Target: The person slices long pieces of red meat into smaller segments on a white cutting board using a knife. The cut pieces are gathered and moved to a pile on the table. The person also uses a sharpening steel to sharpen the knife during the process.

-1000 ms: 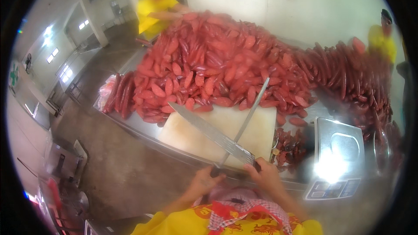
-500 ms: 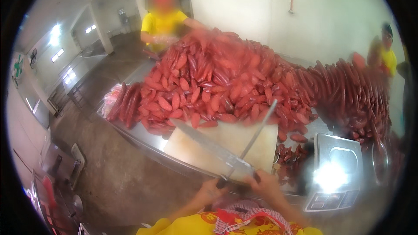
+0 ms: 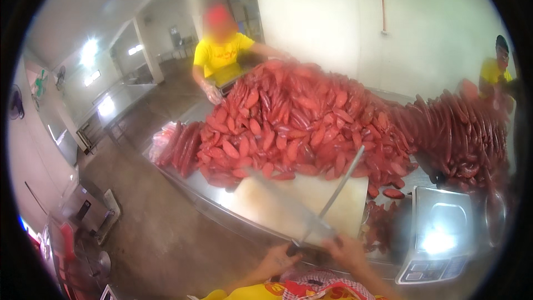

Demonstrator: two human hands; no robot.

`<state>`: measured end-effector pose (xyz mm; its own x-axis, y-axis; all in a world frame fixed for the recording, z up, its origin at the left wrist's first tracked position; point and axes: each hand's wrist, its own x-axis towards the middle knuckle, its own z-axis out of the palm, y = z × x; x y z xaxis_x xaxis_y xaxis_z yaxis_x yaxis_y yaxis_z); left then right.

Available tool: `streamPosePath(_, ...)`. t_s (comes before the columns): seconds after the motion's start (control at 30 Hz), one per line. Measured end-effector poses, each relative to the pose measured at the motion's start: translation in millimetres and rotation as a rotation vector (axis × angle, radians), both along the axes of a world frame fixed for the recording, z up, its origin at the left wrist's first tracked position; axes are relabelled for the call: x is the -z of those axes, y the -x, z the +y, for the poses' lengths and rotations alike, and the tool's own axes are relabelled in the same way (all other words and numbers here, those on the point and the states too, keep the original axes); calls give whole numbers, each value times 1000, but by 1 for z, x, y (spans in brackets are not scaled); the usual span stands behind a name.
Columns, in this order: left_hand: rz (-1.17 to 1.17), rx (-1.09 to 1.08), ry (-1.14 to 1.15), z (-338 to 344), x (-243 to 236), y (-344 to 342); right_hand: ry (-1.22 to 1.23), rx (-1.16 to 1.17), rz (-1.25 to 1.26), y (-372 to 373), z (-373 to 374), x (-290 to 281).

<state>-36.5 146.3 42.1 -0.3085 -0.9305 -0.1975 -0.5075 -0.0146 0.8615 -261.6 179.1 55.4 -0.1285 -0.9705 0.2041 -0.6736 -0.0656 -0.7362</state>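
Observation:
My left hand [image 3: 275,261] is closed around the dark handle of a honing steel [image 3: 342,179], whose thin rod slants up and to the right. In my right hand [image 3: 348,254] is a large knife [image 3: 288,200], its wide blade blurred by motion and pointing up and to the left. Blade and rod cross just beyond my hands; whether they touch I cannot tell. Under them lies a pale cutting board [image 3: 350,197] on the metal table. A tall heap of glossy red sausages [image 3: 288,116] rises right behind the board.
Right of the board stands a metal scale [image 3: 441,216], with small dark red pieces [image 3: 380,225] beside it. Long sausages [image 3: 458,133] are stacked at the far right. One co-worker [image 3: 222,55] in yellow stands behind the heap, another person [image 3: 496,66] at the right edge.
The view has shifted, so the scene sits lower and farther right. The knife blade has blurred against the steel's side. The co-worker's gloved hand is now lower, by the heap's left side.

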Motion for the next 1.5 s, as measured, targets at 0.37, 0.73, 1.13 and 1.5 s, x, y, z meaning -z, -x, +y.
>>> streamPosePath(0.37, -118, -81, -101, 16, -11, -20, -23, 287, -75, 30, -9, 2)
streamPosePath(0.73, -116, -111, -108, 19, 7, -18, 15, 246, -33, 33, -15, -5)
streamPosePath(1.13, -110, 3, -20, 11, -3, -1, 28, 198, 45, 23, 2, 6)
streamPosePath(1.5, -18, 40, -60, 7, 8, 6, -13, -33, 104, -1, 10, 18)
